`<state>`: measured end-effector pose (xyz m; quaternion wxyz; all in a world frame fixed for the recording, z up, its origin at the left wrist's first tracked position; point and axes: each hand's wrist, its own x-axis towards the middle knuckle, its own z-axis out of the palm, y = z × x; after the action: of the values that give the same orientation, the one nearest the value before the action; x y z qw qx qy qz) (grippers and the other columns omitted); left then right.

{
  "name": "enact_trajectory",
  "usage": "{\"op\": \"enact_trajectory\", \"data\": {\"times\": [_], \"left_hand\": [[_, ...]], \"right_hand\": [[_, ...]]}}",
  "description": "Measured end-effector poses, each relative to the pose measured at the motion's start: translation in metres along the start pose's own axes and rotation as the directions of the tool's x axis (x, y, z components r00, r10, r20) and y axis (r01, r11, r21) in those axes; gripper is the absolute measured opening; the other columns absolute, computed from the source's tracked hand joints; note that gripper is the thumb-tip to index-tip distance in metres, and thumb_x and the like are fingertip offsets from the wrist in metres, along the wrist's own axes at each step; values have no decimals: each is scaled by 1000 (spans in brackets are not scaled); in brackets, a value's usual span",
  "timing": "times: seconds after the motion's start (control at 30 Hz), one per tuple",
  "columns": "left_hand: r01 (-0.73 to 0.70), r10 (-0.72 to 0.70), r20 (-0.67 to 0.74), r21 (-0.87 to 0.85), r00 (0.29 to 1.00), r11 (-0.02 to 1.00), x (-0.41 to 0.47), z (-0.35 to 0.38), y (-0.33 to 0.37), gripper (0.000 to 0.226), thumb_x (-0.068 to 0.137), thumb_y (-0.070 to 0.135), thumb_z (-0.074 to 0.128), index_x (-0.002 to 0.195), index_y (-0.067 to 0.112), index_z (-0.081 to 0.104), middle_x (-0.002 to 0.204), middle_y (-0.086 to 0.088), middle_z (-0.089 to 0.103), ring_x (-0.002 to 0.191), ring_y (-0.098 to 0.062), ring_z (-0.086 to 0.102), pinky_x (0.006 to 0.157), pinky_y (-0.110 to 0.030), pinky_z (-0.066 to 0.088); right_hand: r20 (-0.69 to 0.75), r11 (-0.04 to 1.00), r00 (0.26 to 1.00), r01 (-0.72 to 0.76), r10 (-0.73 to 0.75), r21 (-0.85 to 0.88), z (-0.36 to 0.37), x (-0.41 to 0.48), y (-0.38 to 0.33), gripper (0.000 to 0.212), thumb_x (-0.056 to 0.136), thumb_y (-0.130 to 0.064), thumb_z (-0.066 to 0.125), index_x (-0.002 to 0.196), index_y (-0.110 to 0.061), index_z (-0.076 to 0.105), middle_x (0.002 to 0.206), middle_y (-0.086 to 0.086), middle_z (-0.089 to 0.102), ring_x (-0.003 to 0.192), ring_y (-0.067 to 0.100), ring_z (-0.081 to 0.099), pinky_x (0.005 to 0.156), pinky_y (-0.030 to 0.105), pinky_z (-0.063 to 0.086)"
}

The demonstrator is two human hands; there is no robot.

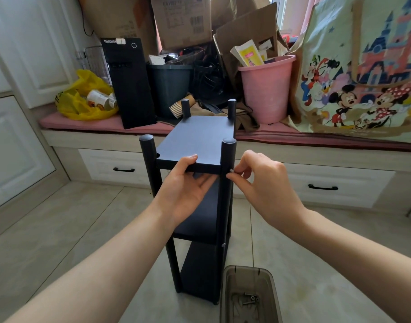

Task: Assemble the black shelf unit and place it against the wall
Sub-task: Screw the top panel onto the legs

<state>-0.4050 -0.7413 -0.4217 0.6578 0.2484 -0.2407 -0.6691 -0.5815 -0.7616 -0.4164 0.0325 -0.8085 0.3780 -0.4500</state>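
My left grip (188, 183) clamps the top board (199, 141) steady while my right grip (262, 183) pinches a screw (231, 170) at its 3 o'clock post (227, 155).

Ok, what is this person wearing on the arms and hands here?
Nothing that shows. The left hand and right hand are ungloved. The left forearm and right forearm are bare to the frame edge, no sleeve in view. No watch, bracelet or ring is visible on the wrists or fingers.
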Motion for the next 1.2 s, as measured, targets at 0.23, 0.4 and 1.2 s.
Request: {"op": "enact_trajectory", "data": {"times": [0.23, 0.4, 1.2], "left_hand": [[9, -9, -11, -5, 1000, 1000, 0, -1, 0, 56, 94, 16, 59, 147, 3, 45, 134, -17, 63, 122, -32, 64, 101, -40, 54], [8, -8, -7, -2, 1000, 1000, 0, -1, 0, 58, 94, 16, 59, 148, 3, 43, 137, -18, 61, 124, -33, 63, 101, -39, 54], [-5, 5, 6, 16, 1000, 1000, 1, -2, 2, 55, 96, 15, 58, 148, 5, 43, 138, -17, 61, 122, -32, 64, 101, -41, 54]], "right_hand": [[-5, 996, 998, -61, 62, 68, -1, 1, -3, 20, 81, -20, 80, 80, -16, 61, 74, -7, 62, 67, -4, 54, 69, 3, 41], [-3, 999, 999, -46, 46, 12, 2, -1, -4, 29, 84, -15, 78, 79, -23, 50, 72, -5, 57, 66, 5, 52, 61, 8, 37], [-54, 998, 998, 40, -37, 56, 2, -1, -5, 37, 78, -6, 81, 80, -25, 49, 75, -25, 46, 72, 4, 51, 71, 5, 40]]}}
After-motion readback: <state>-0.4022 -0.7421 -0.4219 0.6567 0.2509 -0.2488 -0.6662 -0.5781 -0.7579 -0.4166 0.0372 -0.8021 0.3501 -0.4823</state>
